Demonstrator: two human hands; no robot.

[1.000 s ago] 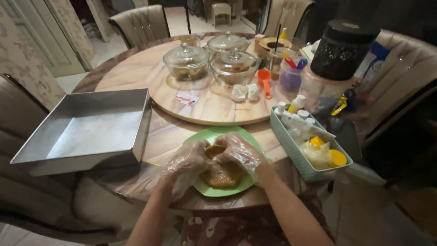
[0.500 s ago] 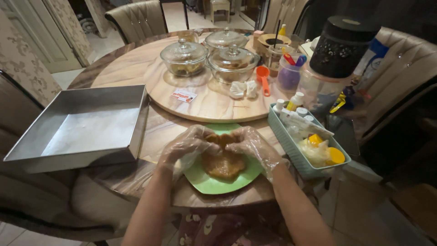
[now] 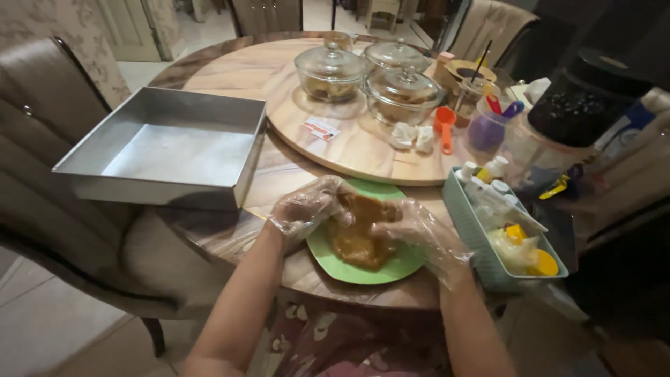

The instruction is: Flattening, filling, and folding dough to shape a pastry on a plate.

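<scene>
Brown, sticky dough (image 3: 359, 234) sits on the green plate (image 3: 391, 269) near the table's edge. Your gloved left hand (image 3: 307, 208) and right hand (image 3: 419, 234) press it from both sides. Uneven pressure could tear it or push the plate off.

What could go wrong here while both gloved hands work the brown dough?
The plate sits near the table edge, so pressure from the left hand and right hand on the dough may slide it off. The loose gloves may stick to the dough. The metal pan overhangs the table and could tip.
</scene>
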